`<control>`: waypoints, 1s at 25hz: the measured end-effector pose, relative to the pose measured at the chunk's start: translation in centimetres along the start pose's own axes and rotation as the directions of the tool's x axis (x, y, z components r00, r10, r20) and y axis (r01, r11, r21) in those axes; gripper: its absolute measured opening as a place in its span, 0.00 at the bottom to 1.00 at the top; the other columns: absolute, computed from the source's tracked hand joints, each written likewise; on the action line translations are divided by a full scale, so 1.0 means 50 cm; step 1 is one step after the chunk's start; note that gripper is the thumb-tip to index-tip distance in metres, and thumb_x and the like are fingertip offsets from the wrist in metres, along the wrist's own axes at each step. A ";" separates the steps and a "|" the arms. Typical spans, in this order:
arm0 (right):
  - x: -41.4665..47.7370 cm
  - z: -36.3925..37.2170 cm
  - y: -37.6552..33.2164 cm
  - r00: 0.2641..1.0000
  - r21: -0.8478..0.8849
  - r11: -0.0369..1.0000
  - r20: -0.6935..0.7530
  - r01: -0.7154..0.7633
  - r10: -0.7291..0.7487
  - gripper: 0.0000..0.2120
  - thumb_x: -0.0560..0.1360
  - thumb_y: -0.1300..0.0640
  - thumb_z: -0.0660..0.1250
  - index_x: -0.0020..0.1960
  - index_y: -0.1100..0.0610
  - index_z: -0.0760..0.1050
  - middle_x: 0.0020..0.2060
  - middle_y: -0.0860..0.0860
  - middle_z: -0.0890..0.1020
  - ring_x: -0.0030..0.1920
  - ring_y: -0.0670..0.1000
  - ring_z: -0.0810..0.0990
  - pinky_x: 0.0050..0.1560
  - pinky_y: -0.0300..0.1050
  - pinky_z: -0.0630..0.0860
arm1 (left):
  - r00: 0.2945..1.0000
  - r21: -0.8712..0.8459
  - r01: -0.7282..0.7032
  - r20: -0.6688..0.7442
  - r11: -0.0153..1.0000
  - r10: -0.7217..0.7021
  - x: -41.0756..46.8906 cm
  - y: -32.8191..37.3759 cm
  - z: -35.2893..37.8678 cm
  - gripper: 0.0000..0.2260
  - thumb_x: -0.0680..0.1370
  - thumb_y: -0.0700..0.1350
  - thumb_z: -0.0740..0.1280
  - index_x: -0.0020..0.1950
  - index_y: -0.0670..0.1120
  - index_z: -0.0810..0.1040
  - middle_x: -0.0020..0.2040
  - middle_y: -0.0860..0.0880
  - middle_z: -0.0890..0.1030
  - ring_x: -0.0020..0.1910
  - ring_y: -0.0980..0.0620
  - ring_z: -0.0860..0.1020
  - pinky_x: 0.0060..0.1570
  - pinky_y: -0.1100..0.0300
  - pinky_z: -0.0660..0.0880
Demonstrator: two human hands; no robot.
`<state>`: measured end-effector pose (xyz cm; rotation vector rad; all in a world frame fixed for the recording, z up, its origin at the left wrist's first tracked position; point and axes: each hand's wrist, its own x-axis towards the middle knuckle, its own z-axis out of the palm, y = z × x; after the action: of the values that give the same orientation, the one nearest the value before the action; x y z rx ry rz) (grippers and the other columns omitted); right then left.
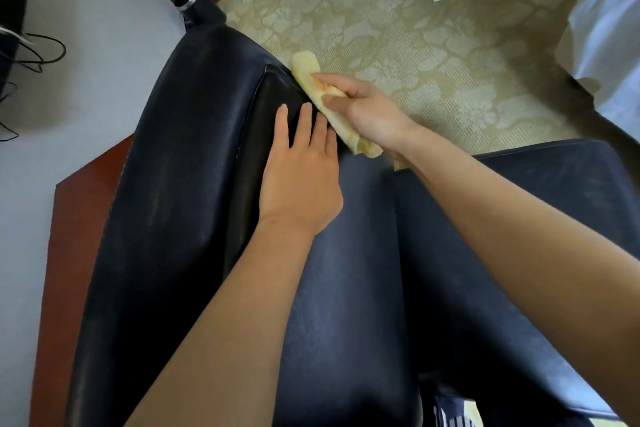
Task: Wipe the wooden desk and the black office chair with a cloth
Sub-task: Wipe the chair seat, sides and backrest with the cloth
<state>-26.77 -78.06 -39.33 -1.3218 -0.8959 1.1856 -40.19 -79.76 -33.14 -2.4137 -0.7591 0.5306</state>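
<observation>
Wiping is at the black office chair [180, 149], right hand [367, 111] fingers grasping the cloth [304, 69] along its edge, left hand [301, 180] fingers released just beside them; the wooden surface [79, 211] cannot be judged.

Black leather office chair [180, 184] in the middle, reddish-brown wooden table [69, 253] at its left.
The left hand [301, 180] lies flat on the chair. Just right of it and slightly farther, the right hand [363, 107] holds a folded yellow cloth [304, 69] against the chair's far edge. Patterned beige carpet [415, 28] lies beyond, with white bedding [606, 28] far right and black cables [38, 52] far left.
</observation>
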 end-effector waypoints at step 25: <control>-0.052 0.012 0.227 0.864 0.175 0.942 -0.377 -0.288 0.334 0.20 0.80 0.47 0.54 0.72 0.45 0.65 0.66 0.50 0.73 0.65 0.51 0.70 0.68 0.50 0.66 | 1.000 0.063 -0.008 0.006 0.998 0.007 0.000 -0.002 0.010 0.27 0.80 0.50 0.49 0.77 0.40 0.52 0.78 0.42 0.53 0.76 0.40 0.48 0.72 0.39 0.43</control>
<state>-29.34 -81.82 -50.09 -1.5823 -0.3174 1.1270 -40.50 -79.49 -33.46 -2.3591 -0.7254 0.5563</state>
